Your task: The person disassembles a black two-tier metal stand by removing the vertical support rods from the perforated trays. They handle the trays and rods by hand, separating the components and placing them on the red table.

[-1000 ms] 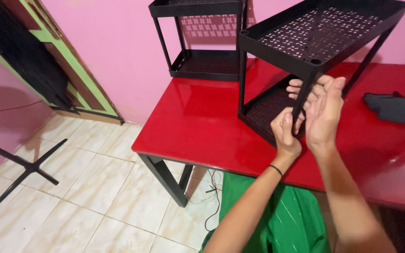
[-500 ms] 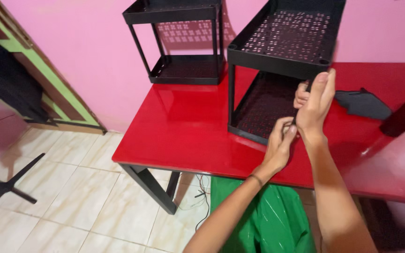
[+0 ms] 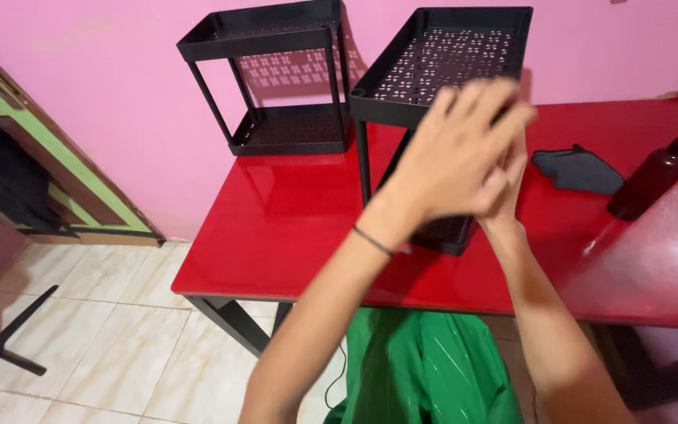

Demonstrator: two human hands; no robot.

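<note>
A black two-tier metal rack (image 3: 433, 55) with perforated trays stands on the red table (image 3: 292, 212), straight in front of me. My left hand (image 3: 453, 157) is raised in front of its near side, fingers spread and blurred, holding nothing; a thin black band circles that wrist. My right hand (image 3: 512, 179) is just behind the left one, by the rack's front right post, and is mostly hidden, so its grip is unclear. The rack's lower tray shows only below my hands.
A second black two-tier rack (image 3: 276, 31) stands at the table's back left against the pink wall. A dark cloth (image 3: 578, 169) and a dark brown pump bottle (image 3: 657, 177) lie to the right. Green fabric (image 3: 425, 369) covers my lap. A black stand base (image 3: 1, 341) rests on the tiled floor.
My left hand has risen from the post's lower end and opened in front of the rack. The view has shifted, so the racks sit lower and further left in the picture.
</note>
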